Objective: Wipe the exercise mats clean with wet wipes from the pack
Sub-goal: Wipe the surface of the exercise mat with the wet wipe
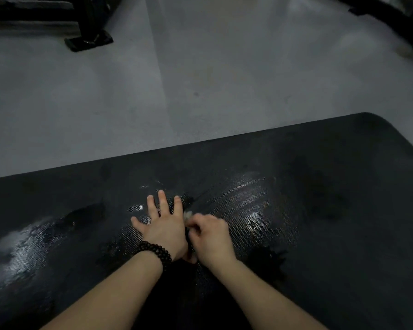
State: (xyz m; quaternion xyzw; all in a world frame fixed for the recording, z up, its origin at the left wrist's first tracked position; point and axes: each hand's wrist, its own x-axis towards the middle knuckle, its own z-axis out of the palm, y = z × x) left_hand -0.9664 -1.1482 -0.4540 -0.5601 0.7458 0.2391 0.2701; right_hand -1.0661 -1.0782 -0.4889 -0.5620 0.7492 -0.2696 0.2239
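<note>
Left hand (163, 228) lies spread flat on the wet mat (320, 210); right hand (211, 235) pinches a small bunched wipe (187, 214), which could smear, or slip free.

You have no readable text, label, brand, number or sign anywhere in this view.

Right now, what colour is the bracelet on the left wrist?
Black beads: the bracelet shows in the head view, wrapped round the wrist in several strands.
</note>
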